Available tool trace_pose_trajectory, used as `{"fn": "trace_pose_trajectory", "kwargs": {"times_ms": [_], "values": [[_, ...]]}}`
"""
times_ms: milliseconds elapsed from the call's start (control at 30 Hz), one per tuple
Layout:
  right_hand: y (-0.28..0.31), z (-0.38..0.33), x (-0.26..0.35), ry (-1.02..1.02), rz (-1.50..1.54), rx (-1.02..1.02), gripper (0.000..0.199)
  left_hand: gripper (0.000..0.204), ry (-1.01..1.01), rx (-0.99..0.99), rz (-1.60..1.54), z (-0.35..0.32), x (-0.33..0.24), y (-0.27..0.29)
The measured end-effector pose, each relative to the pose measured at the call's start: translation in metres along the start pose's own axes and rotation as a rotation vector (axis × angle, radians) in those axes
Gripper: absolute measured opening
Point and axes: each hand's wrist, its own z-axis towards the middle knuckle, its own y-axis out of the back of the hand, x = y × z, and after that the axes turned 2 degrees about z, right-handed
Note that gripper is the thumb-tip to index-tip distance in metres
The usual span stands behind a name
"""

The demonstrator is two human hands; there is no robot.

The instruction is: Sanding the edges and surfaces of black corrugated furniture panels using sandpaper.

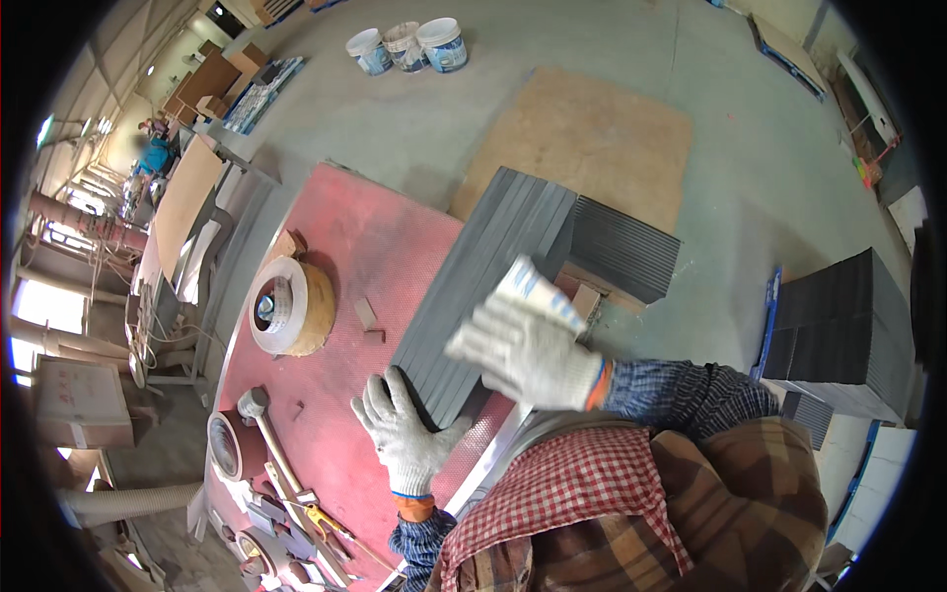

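Note:
Long dark grey strips (473, 261) lie side by side across the red table, their far ends reaching past its edge. My left hand (402, 439), in a white knit glove, rests at their near end with fingers spread and thumb beside the strips. My right hand (528, 355), gloved alike, is over the strips' right side, palm down and blurred by motion. A white sheet-like piece with blue marks (538, 291) sticks out beyond the right hand. Whether that hand grips it cannot be made out.
On the red table (345, 227) are a large tape roll (311, 311), a hammer (271, 434), a yellow-handled tool (321, 518) and small brown pieces (368, 316). A ribbed dark stack (623, 252) stands beyond the strips. Dark stacked material (838, 335) is at right; buckets (441, 44) stand far off.

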Motion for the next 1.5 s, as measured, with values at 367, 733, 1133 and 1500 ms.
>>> {"fn": "trace_pose_trajectory", "kwargs": {"times_ms": [367, 733, 1133, 1500], "values": [[0.013, 0.014, -0.055, -0.195, -0.169, -0.228, 0.039, 0.143, 0.052, 0.032, 0.02, -0.001, 0.0, -0.001], [0.038, 0.006, -0.12, -0.202, -0.264, -0.209, 0.04, 0.142, 0.041, 0.007, -0.017, -0.003, -0.001, 0.001], [0.062, 0.001, -0.128, -0.132, -0.295, -0.131, 0.044, 0.143, 0.074, 0.015, -0.016, -0.002, -0.002, 0.0], [0.04, 0.008, -0.112, -0.037, 0.119, -0.081, 0.05, 0.141, 0.071, 0.02, -0.021, -0.001, -0.003, 0.0]]}}
